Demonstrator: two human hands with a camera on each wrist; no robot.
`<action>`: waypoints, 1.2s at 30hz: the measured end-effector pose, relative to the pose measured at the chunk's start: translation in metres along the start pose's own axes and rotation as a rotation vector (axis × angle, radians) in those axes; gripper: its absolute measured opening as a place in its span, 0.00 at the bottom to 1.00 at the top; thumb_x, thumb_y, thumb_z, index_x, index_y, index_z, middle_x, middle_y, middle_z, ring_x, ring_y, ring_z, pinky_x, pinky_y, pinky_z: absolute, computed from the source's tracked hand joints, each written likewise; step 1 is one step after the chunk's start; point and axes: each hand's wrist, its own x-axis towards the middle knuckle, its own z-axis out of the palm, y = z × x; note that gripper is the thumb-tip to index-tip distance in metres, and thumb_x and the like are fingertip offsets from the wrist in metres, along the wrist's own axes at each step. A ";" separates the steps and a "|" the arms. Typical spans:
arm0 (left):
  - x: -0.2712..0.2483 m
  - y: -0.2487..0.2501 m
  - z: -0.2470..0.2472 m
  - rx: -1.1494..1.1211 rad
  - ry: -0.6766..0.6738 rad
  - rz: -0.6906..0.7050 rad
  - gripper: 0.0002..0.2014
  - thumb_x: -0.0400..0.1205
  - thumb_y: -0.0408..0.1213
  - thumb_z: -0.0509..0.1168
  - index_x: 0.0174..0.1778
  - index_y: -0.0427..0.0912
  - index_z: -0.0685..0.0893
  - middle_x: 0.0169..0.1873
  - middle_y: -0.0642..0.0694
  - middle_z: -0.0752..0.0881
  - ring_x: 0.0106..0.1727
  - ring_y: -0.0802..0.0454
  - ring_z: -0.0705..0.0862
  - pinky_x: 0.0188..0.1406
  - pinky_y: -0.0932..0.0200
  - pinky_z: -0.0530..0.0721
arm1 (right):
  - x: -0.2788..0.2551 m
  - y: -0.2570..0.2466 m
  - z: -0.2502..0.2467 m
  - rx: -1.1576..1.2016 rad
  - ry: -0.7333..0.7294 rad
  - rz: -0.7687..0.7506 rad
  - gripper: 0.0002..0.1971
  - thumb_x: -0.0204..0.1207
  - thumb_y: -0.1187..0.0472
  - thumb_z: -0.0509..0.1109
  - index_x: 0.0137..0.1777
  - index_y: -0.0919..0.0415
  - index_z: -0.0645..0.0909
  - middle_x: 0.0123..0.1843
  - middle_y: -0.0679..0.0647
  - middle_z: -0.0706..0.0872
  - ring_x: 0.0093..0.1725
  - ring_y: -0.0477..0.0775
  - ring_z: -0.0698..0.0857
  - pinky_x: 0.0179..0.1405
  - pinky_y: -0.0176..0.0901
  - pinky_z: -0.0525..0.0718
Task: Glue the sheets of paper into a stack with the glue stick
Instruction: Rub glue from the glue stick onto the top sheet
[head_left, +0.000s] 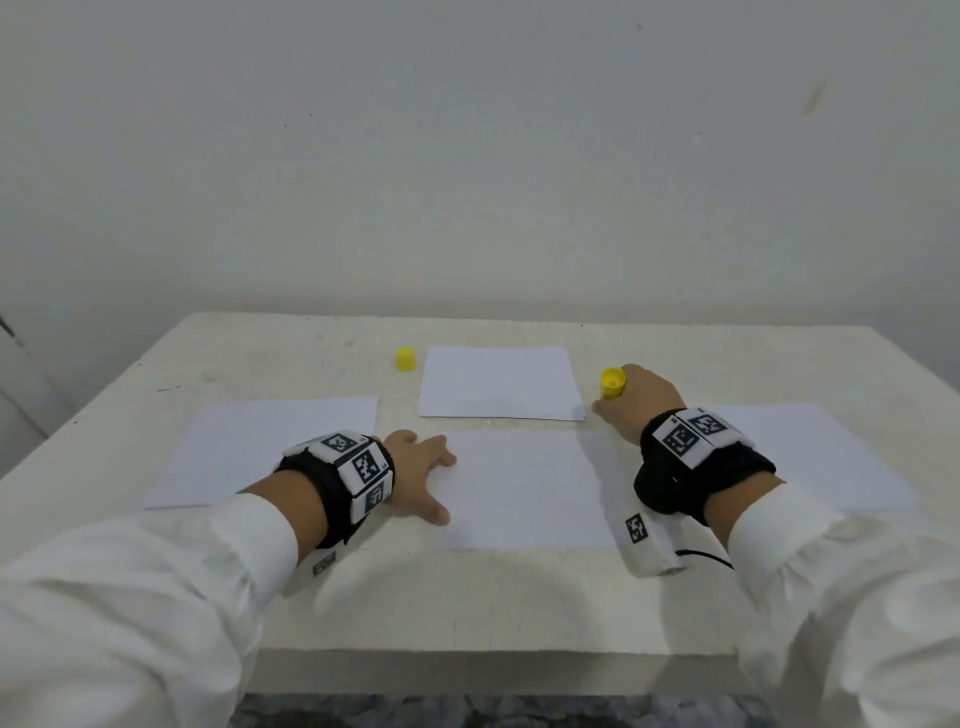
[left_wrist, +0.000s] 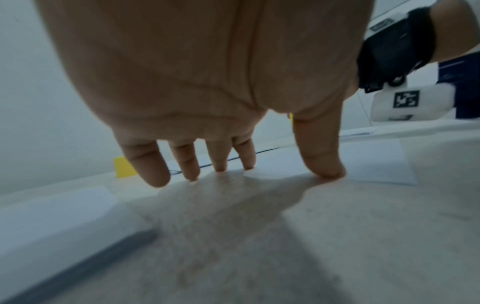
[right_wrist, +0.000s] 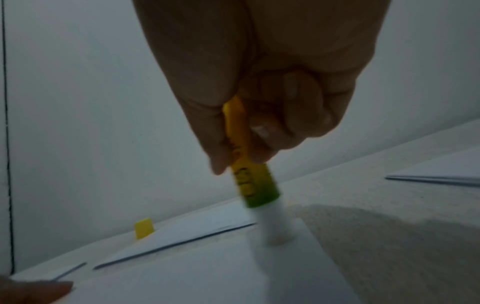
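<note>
Head view, left to right: your left hand lies flat, fingers spread, pinning the near sheet at its left edge; keep that pressure. Your right hand is curled tight round the glue stick, tip at the sheet's far right corner. Advice: stroke along edges, light and even. Cap sits apart.

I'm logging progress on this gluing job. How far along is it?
Done: yellow cap off. In hand: right hand rubs glue stick on the near sheet, left hand pressing it flat. Left: all four sheets lie separate, none stacked.
</note>
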 end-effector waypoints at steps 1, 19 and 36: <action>0.001 -0.002 0.000 0.001 0.001 -0.007 0.45 0.73 0.61 0.70 0.82 0.57 0.54 0.83 0.56 0.51 0.84 0.50 0.46 0.79 0.45 0.53 | -0.004 -0.005 -0.001 0.068 0.053 -0.019 0.10 0.77 0.57 0.67 0.43 0.62 0.70 0.35 0.53 0.74 0.42 0.59 0.76 0.35 0.42 0.68; -0.007 0.001 -0.005 0.019 -0.043 -0.049 0.62 0.56 0.64 0.80 0.81 0.58 0.48 0.79 0.45 0.61 0.80 0.40 0.62 0.77 0.40 0.64 | -0.051 -0.107 0.048 -0.008 -0.348 -0.483 0.14 0.76 0.53 0.68 0.33 0.59 0.72 0.33 0.50 0.75 0.37 0.51 0.75 0.30 0.37 0.69; -0.004 0.003 -0.005 0.140 -0.130 0.017 0.60 0.69 0.61 0.74 0.84 0.51 0.37 0.83 0.56 0.39 0.84 0.47 0.41 0.80 0.44 0.49 | -0.086 -0.008 0.007 0.017 -0.324 -0.380 0.14 0.72 0.53 0.72 0.32 0.56 0.71 0.33 0.46 0.76 0.33 0.44 0.74 0.32 0.36 0.70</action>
